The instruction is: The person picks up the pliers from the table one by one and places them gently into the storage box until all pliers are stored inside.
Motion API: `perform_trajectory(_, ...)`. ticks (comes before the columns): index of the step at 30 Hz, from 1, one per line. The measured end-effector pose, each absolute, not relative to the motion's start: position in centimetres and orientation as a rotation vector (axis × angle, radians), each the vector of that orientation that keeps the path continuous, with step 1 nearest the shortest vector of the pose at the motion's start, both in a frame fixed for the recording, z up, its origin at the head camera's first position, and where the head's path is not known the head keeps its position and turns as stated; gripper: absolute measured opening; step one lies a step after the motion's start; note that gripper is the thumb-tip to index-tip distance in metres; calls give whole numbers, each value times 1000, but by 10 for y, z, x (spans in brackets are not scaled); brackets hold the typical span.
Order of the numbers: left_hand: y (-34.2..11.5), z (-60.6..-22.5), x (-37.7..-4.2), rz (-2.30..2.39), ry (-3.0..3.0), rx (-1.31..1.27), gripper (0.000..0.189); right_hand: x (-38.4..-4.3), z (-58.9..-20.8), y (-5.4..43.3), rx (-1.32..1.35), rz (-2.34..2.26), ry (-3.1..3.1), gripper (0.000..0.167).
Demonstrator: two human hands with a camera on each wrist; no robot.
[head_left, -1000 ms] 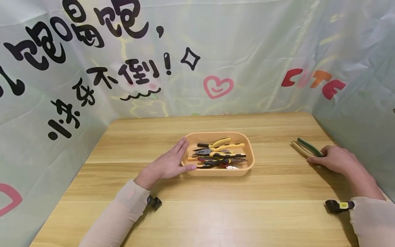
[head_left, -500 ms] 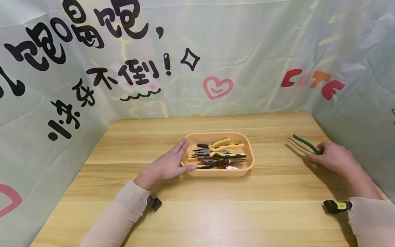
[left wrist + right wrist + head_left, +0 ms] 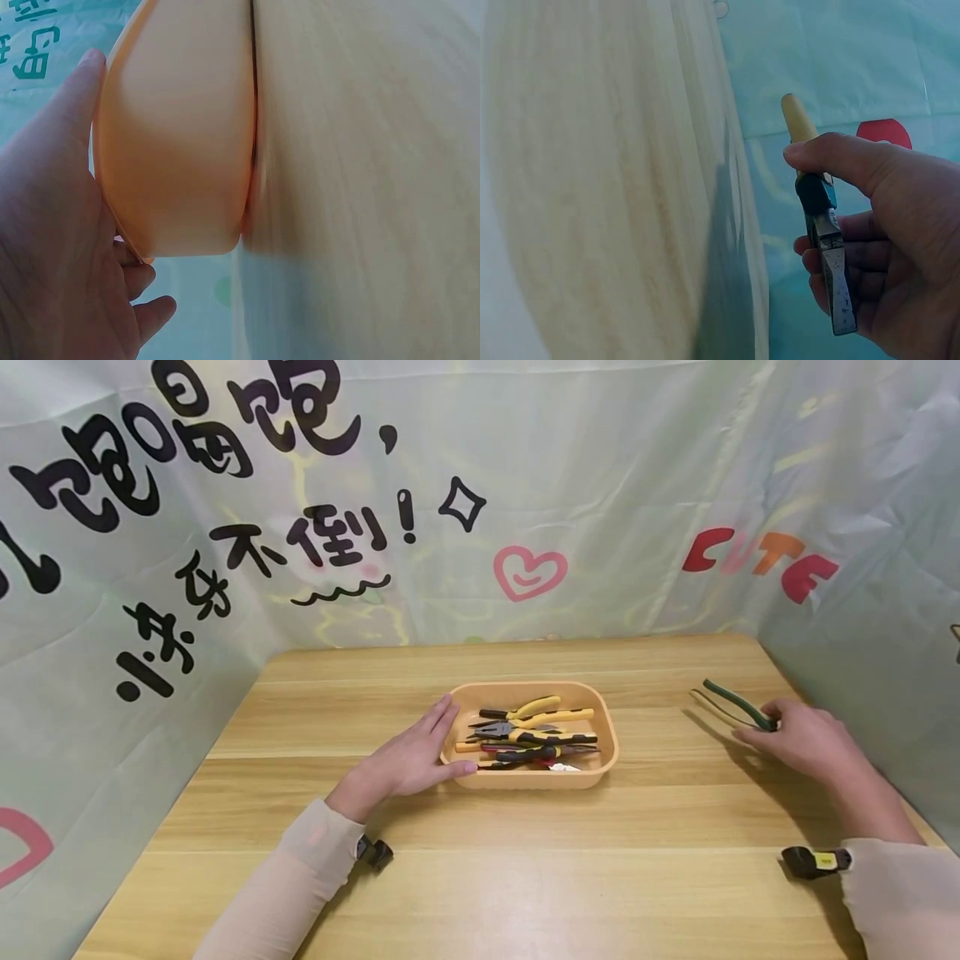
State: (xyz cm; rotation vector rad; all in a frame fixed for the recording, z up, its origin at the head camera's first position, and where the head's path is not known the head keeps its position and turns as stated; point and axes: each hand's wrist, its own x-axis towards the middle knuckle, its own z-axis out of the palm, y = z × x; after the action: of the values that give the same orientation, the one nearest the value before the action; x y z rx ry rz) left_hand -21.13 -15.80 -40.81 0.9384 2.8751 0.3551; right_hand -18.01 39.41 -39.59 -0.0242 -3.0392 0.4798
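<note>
My left hand [image 3: 405, 760] rests against the left end of an orange plastic tray [image 3: 536, 781], fingers fairly straight over the end and the thumb on the near rim. The tray's outer wall [image 3: 180, 150] stands beside the palm in the left wrist view. Inside lie several hand tools, among them yellow-and-black pliers [image 3: 555, 737]. Far to the right, my right hand [image 3: 810, 739] holds a pair of pliers [image 3: 738, 700] with green and pale handles pointing away to the left. Its metal head [image 3: 840, 292] shows under the palm in the right wrist view, the thumb on the handle.
The wooden table [image 3: 510, 877] is bounded by a printed curtain [image 3: 637, 485] at the back and both sides. A small black wrist camera [image 3: 375, 853] sits by the left cuff, another black camera [image 3: 806, 862] by the right cuff.
My right hand has moved slightly left and away from me with the pliers, whose handles now sit farther from the table's right edge. The left hand and the tray stay put.
</note>
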Motion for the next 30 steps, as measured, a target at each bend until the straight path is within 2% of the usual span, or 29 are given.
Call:
perform_trajectory(9,-158,-408,-211,356,2871,933,106,-181,-393,385,0,487,-3011,75)
perform_trajectory(22,-159,-410,-212,361,2881,942,106,-182,-388,371,57,457,-3002,59)
perform_trajectory(30,-158,-410,-212,357,2884,940,105,-182,-381,363,116,373,-2996,66)
